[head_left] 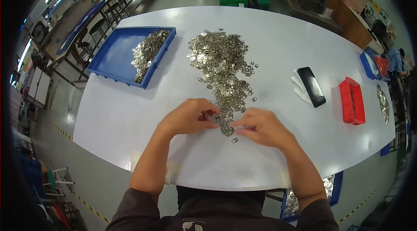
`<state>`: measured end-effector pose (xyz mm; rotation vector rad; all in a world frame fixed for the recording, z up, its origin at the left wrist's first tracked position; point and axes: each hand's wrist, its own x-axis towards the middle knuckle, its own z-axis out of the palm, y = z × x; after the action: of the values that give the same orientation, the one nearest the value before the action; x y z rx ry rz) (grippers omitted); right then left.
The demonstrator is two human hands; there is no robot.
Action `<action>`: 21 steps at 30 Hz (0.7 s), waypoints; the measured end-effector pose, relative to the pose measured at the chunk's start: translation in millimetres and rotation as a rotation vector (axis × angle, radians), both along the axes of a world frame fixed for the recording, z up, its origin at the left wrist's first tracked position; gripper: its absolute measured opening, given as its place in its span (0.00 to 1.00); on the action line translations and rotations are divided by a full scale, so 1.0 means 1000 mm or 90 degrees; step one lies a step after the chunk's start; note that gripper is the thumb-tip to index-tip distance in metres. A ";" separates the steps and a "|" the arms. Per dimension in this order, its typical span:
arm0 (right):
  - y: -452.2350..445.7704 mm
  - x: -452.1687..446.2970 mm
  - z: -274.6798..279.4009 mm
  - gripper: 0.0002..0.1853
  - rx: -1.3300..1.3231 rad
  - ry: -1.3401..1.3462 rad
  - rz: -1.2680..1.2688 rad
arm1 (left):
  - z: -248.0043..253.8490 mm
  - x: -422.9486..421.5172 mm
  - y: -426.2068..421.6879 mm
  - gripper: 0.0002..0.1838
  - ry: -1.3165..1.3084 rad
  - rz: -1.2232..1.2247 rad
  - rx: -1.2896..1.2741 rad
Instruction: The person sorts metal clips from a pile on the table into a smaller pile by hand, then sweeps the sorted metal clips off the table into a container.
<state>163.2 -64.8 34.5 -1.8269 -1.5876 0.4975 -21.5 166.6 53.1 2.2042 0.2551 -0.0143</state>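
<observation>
Metal pieces (pixel 223 83) heaped mid-desk, left hand (pixel 190 117) and right hand (pixel 260 127) at the near end, each grip partly open (can't tell if holding any).

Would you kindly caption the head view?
Left hand and right hand at small metal parts piled on a white table.

Bare hands (pixel 190 117) at metal parts (pixel 219 55), white table (pixel 130 118), blue tray (pixel 118 53)
</observation>
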 end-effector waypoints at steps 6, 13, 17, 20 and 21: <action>0.007 -0.002 -0.015 0.08 0.083 -0.117 -0.079 | -0.008 0.000 0.005 0.14 0.005 -0.048 0.058; -0.004 0.009 0.006 0.07 0.018 -0.085 -0.075 | -0.008 0.001 0.006 0.10 -0.001 -0.034 0.063; -0.010 -0.001 0.016 0.07 -0.023 -0.071 0.001 | -0.008 0.000 0.005 0.10 -0.016 -0.039 0.047; -0.006 -0.012 0.012 0.07 -0.002 -0.057 0.020 | -0.008 0.001 0.003 0.09 -0.013 -0.028 0.045; -0.003 -0.015 0.007 0.08 0.014 -0.042 -0.006 | -0.008 0.002 0.002 0.08 -0.023 -0.033 0.044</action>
<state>148.1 -67.5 41.4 -1.8500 -1.6215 0.4180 -20.0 168.7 44.9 2.2777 0.1811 0.0061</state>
